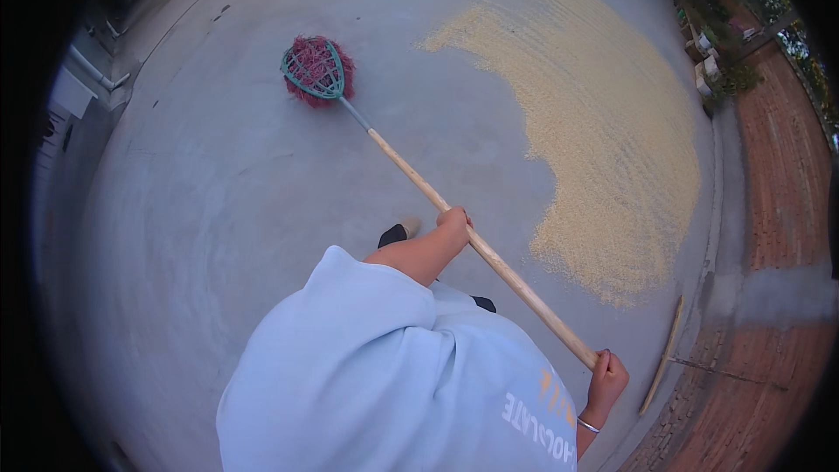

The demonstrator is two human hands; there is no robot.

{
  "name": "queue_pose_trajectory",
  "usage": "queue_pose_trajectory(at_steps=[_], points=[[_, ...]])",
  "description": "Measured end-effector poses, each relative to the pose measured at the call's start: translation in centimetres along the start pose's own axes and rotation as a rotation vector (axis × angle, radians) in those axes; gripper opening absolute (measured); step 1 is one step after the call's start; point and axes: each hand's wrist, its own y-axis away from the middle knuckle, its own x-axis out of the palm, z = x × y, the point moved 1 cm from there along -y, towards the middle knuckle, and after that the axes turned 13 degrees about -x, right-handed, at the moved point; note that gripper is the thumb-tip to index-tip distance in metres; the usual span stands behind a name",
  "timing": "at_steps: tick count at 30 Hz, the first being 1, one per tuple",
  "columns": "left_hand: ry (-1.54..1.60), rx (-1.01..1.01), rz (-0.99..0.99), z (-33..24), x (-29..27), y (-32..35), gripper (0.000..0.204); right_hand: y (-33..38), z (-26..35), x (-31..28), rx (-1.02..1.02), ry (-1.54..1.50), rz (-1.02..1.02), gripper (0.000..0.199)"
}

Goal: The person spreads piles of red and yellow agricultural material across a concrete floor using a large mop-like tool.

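Observation:
I hold a long-handled broom (pixel 409 170) slantwise across my body. Its head (pixel 316 70), a green plastic cage with bushy reddish-purple bristles, is at the far left over the concrete. A grey socket joins the head to the pale wooden handle. Around the middle of that handle my left hand (pixel 454 219) is closed. My right hand (pixel 609 373), with a silver bracelet on the wrist, grips the handle's near end at the lower right. To the right of the broom, a broad patch of pale yellow grain (pixel 612 140) lies spread thinly, with streaks across it.
Smooth grey concrete (pixel 201 175) surrounds me. On the right, a wooden stick (pixel 662 356) lies beside a reddish brick strip (pixel 778 175). Plants (pixel 736 79) and pale containers stand at the upper right. My shoe (pixel 409 225) shows just beyond my left forearm.

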Motion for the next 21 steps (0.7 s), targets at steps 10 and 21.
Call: queue_pose_trajectory(at_steps=[10,21], points=[[-0.003,-0.108,-0.223,-12.5,0.9,-5.1,0.007,-12.3,12.0,3.6,-0.170,0.168,0.170,0.016],[-0.770,-0.106,0.065,-8.6,10.3,-5.3,0.008,-6.0,19.4,4.6,0.506,0.194,0.168,0.026]])
